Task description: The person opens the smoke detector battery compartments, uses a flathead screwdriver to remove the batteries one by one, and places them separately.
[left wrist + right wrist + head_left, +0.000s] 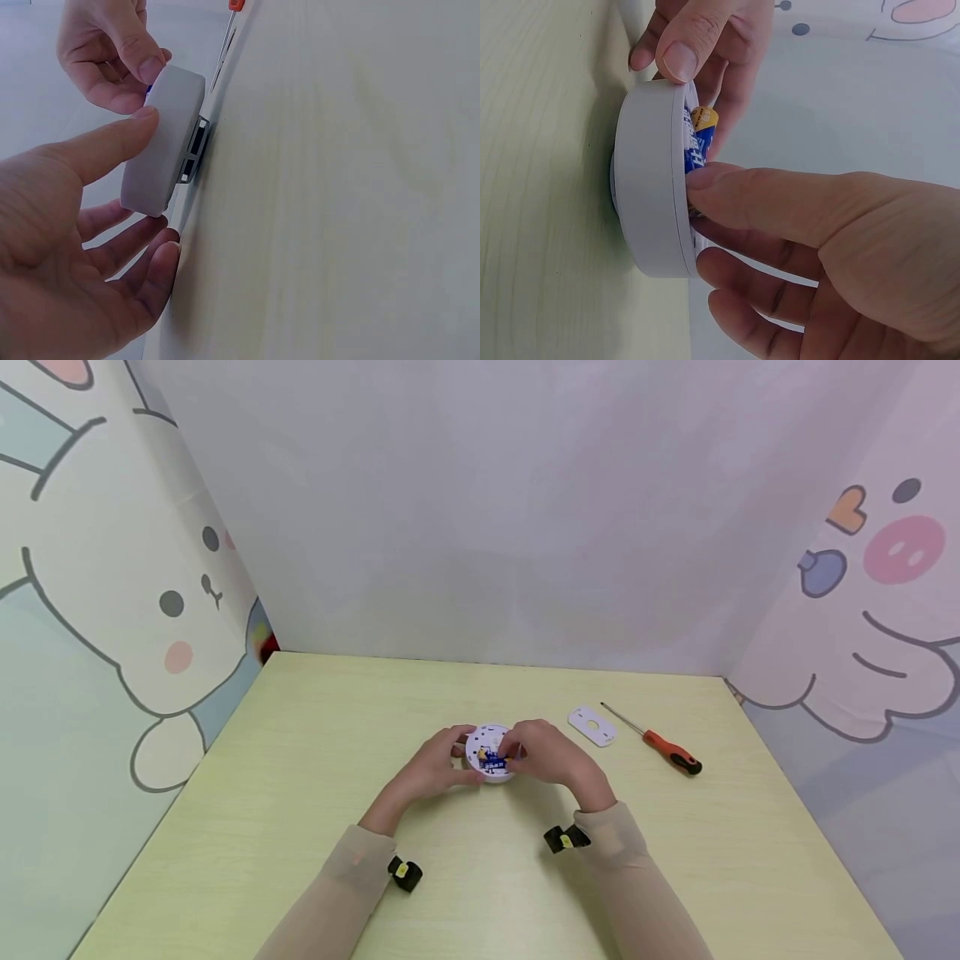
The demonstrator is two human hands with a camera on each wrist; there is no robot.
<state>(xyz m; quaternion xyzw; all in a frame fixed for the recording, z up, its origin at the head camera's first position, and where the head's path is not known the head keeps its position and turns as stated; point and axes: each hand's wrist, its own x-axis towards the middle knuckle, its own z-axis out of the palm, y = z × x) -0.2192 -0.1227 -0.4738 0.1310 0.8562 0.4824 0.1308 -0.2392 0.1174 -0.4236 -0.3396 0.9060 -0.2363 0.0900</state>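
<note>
white round device [649,180] | left hand [432,764]: at its left, gripping it | right hand [546,753]: over its right, wrist bent, pinching battery [699,139]

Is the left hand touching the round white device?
Touching: the left wrist view shows the left hand with its thumb against the side of the round white device.

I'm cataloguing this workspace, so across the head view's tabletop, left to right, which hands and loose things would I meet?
Left hand, round white device, right hand, white plate with a hole, red-and-black screwdriver.
</note>
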